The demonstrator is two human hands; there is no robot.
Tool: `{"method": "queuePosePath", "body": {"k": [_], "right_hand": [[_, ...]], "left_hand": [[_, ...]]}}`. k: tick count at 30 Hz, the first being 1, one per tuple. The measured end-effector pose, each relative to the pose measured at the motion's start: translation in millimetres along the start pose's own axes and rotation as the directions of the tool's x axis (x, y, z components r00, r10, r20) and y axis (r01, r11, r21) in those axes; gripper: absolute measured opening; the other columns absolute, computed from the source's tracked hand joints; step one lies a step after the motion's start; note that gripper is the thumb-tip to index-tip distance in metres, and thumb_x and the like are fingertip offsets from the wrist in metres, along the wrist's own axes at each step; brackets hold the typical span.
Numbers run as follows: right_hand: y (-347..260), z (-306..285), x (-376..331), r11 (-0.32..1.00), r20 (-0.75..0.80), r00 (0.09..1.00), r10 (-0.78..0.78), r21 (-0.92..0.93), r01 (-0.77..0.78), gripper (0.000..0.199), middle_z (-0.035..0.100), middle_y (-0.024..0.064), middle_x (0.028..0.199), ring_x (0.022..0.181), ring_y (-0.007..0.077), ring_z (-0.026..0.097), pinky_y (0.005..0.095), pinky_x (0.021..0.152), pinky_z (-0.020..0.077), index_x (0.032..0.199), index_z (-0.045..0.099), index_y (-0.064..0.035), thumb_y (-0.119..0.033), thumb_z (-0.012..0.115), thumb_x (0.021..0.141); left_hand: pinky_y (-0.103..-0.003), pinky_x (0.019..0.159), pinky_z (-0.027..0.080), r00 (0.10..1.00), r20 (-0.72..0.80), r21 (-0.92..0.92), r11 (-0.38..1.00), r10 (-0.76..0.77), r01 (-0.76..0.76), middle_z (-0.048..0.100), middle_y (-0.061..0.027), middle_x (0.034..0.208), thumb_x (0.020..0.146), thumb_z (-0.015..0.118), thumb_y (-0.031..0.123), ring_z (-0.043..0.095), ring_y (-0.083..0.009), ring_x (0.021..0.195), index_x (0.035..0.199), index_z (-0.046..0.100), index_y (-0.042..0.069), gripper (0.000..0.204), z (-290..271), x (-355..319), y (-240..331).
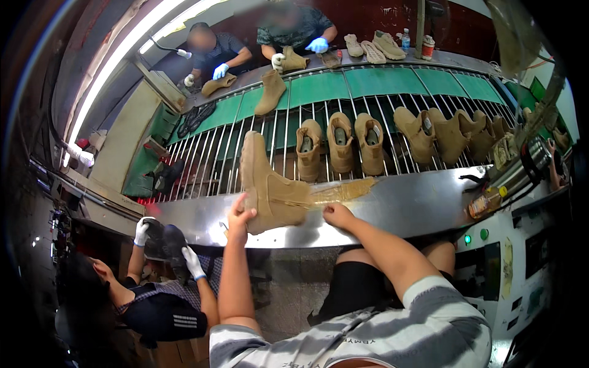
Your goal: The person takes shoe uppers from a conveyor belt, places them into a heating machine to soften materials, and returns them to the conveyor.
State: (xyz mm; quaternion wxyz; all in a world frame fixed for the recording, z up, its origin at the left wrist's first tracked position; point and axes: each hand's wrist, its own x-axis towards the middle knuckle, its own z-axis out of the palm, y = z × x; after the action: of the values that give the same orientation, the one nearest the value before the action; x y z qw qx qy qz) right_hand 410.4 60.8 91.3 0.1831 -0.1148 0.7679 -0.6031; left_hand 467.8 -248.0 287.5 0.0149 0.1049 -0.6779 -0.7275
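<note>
Handling tip: a firm heel grip should steady the tan, suede-looking ankle boot [270, 193] best!
Left hand [239, 219]: closed around its heel, thumb showing.
Right hand [338, 216]: loosely curled, apart from the shaft; can't tell if it's pinching anything.
Boot position: toe up, between both hands, over the shiny steel ledge [417, 208].

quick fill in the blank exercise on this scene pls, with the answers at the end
1. The person's ____ hand grips the tan boot.
2. The bottle near the right end of the metal ledge has a ____ cap.
3. The co-worker at lower left wears ____ gloves.
4. The flat panels running beyond the upright boots are coloured ____.

Missing words: left; yellow; white; green
</note>
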Motion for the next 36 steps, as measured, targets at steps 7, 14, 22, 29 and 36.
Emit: {"method": "queuePosePath", "body": {"k": [7, 14, 22, 29, 36], "right_hand": [[-127, -49, -133, 0.289, 0.325, 0.934, -0.151, 0.918, -0.272, 0.052, 0.059, 0.0139, 0.127, 0.105, 0.0266, 0.06, 0.0439, 0.09, 0.048, 0.133, 0.052, -0.0125, -0.036, 0.061, 0.088], [-110, -144, -311, -0.044, -0.152, 0.935, -0.32, 0.988, 0.146, 0.054, 0.058, 0.0154, 0.128, 0.109, 0.0271, 0.059, 0.0436, 0.094, 0.0468, 0.135, 0.051, -0.011, -0.036, 0.061, 0.087], [-58, -213, -608, 0.255, -0.841, 0.489, 0.232, 0.537, 0.804, 0.06, 0.057, 0.0165, 0.129, 0.115, 0.0277, 0.056, 0.0426, 0.099, 0.0446, 0.136, 0.049, -0.0075, -0.033, 0.062, 0.084], [-79, -263, -851, 0.99, -0.933, -0.344, -0.107, -0.067, -0.126, 0.1, 0.048, 0.0175, 0.141, 0.127, 0.0273, 0.048, 0.0359, 0.107, 0.0367, 0.148, 0.027, 0.0015, -0.012, 0.08, 0.064], [-102, -341, -984, 0.82, -0.819, -0.571, 0.049, 0.36, -0.445, 0.112, 0.05, 0.0198, 0.139, 0.125, 0.0309, 0.052, 0.0376, 0.103, 0.0418, 0.15, 0.026, -0.0036, -0.043, 0.082, 0.062]], "left_hand": [[-0.043, 0.102, 0.047, 0.783, 0.612, -0.747, 0.408, 0.111, 0.525, 0.054, -0.0169, 0.133, 0.073, 0.074, 0.029, 0.054, -0.0305, 0.121, 0.138, 0.044, -0.001, 0.078, 172, -141, -92], [-0.04, 0.099, 0.047, 0.26, 0.966, -0.204, 0.571, -0.017, 0.795, 0.055, -0.0145, 0.132, 0.081, 0.07, 0.021, 0.057, -0.0257, 0.116, 0.137, 0.045, -0.001, 0.065, 359, -206, -64], [-0.028, 0.085, 0.05, 0.458, 0.842, 0.284, 0.956, -0.285, 0.072, 0.07, -0.0097, 0.099, 0.096, 0.059, 0.015, 0.065, -0.0161, 0.093, 0.111, 0.066, -0.004, 0.026, 421, -183, -167], [-0.024, 0.053, 0.049, 0.911, 0.412, 0.207, 0.975, -0.016, -0.077, 0.06, -0.0045, 0.072, 0.09, 0.056, 0.008, 0.056, -0.0118, 0.06, 0.095, 0.065, 0.001, 0.013, 328, -47, -279], [-0.021, 0.042, 0.035, 0.947, 0.231, 0.111, 0.973, -0.225, 0.204, 0.051, -0.0014, 0.068, 0.091, 0.056, 0.014, 0.047, -0.0087, 0.05, 0.089, 0.057, 0.003, 0.011, 338, -47, -263]]}}
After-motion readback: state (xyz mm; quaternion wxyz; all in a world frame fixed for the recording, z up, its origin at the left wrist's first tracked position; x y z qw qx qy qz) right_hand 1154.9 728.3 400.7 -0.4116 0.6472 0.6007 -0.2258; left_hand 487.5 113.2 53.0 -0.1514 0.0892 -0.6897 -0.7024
